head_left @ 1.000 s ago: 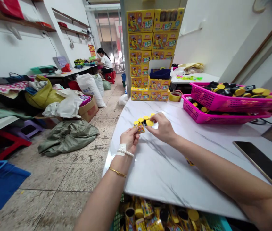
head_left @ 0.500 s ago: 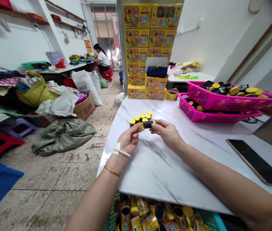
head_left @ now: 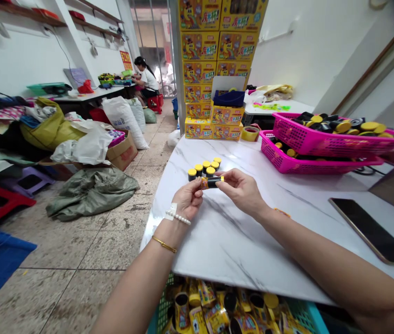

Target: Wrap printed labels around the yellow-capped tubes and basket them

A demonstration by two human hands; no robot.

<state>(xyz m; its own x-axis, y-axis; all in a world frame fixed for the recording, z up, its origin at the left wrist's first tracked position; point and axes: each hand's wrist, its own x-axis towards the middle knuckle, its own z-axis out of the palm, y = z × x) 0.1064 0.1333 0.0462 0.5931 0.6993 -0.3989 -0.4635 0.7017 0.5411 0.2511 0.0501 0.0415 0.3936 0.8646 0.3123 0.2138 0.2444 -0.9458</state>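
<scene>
Between my two hands lies a small black cup with a yellow lid (head_left: 214, 182), tipped on its side. My right hand (head_left: 243, 191) is closed on its lidded end. My left hand (head_left: 189, 199) pinches a printed yellow wrapper sleeve (head_left: 203, 182), which meets the other end of the cup. How far the cup sits inside the sleeve, I cannot make out. Just beyond, several more black cups with yellow lids (head_left: 206, 167) stand upright on the white marbled table (head_left: 231, 246).
Two pink baskets (head_left: 297, 160) of lidded cups are stacked at the right, near a phone (head_left: 374, 229). Stacked yellow boxes (head_left: 200, 72) and a tape roll (head_left: 250, 133) stand behind. Below the table edge is a green basket (head_left: 310, 311) of wrapped cups. A person (head_left: 146, 81) sits far off.
My right hand has lifted one cup from the standing group and turned it sideways. It has brought the cup against the wrapper sleeve in my left hand.
</scene>
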